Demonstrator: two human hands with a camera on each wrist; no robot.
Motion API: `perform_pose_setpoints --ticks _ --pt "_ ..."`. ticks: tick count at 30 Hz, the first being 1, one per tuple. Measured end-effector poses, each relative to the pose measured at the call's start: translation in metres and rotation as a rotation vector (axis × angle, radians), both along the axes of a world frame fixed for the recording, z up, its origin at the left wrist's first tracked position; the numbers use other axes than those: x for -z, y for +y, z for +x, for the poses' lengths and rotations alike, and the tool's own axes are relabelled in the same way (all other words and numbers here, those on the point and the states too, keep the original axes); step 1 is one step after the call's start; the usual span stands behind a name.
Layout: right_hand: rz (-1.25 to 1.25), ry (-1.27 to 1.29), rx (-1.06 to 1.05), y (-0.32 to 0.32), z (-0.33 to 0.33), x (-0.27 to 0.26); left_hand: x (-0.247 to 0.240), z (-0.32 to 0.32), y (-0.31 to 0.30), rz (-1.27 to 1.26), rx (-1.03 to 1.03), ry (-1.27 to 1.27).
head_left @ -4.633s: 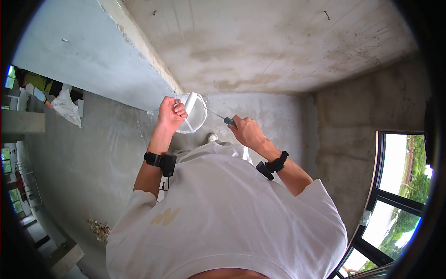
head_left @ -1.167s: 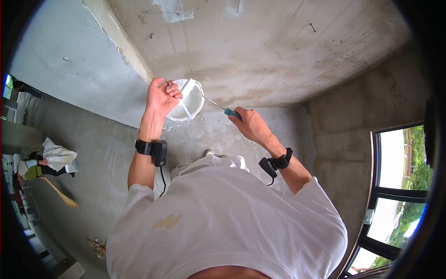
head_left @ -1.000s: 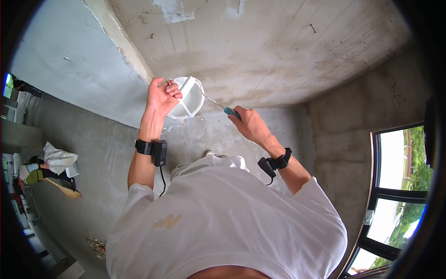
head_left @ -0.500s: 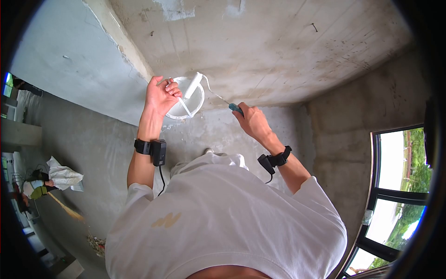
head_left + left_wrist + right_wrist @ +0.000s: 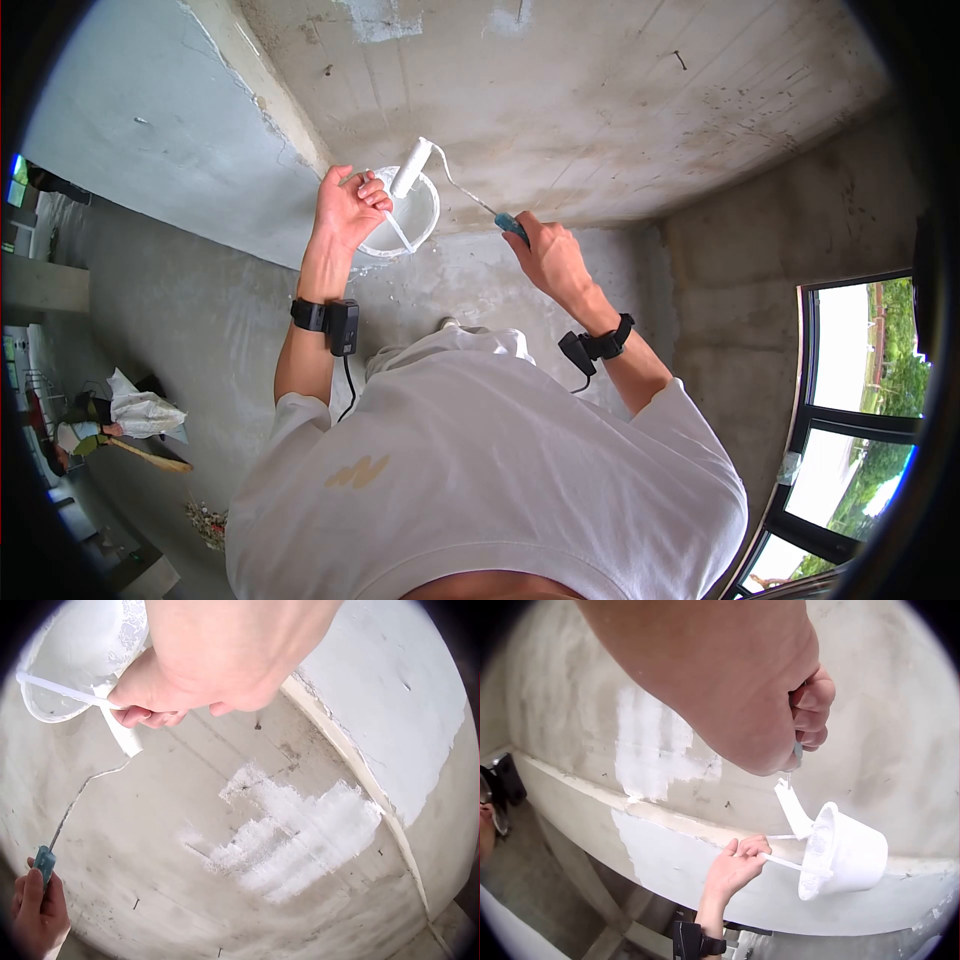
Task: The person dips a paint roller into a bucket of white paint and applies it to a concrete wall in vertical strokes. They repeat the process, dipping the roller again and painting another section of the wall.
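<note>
My left hand (image 5: 345,212) grips the white bail handle (image 5: 399,232) of a white bucket (image 5: 861,853), fingers curled round it. The bucket hangs tipped toward me in the right wrist view, its inner wall coated with white paint. In my right hand (image 5: 553,262) is a paint roller, gripped by its teal handle (image 5: 511,226). A bent, paint-flecked metal rod (image 5: 460,185) runs from that grip to the white roller sleeve (image 5: 411,168). The sleeve stands at the bucket's mouth, its upper end past the rim and its lower end over the opening.
Ahead rises a bare concrete wall (image 5: 560,120) with a fresh white patch (image 5: 300,840) and a few nails. A pale painted wall (image 5: 180,130) adjoins it at left. Windows (image 5: 860,350) are at right. Another person with a broom (image 5: 150,455) is at far left.
The roller sleeve has come up from inside the bucket to beyond its rim, as my right hand moved slightly right. My left hand stays put lately. The background person's broom has shifted.
</note>
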State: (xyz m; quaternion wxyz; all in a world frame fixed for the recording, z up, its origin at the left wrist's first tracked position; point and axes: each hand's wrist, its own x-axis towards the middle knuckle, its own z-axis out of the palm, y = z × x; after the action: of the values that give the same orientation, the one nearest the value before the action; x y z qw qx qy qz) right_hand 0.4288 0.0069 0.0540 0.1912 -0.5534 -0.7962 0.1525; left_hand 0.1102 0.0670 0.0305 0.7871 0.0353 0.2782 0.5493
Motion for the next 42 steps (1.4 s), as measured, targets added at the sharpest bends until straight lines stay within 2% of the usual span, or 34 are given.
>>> perform_pose_setpoints --ticks 26,35,41,42 --pt "0.079 -0.088 0.077 -0.002 -0.002 0.022 0.017 -0.01 -0.006 0.024 0.023 -0.03" --pt "0.132 0.116 0.132 0.019 0.001 0.001 0.025 -0.01 -0.006 0.001 0.003 -0.034" --pt "0.19 0.483 0.288 0.047 -0.014 -0.021 0.021 -0.007 -0.007 -0.051 0.003 -0.007" --pt "0.201 0.484 0.295 0.05 -0.017 -0.022 0.021 -0.007 -0.006 -0.042 0.012 -0.006"
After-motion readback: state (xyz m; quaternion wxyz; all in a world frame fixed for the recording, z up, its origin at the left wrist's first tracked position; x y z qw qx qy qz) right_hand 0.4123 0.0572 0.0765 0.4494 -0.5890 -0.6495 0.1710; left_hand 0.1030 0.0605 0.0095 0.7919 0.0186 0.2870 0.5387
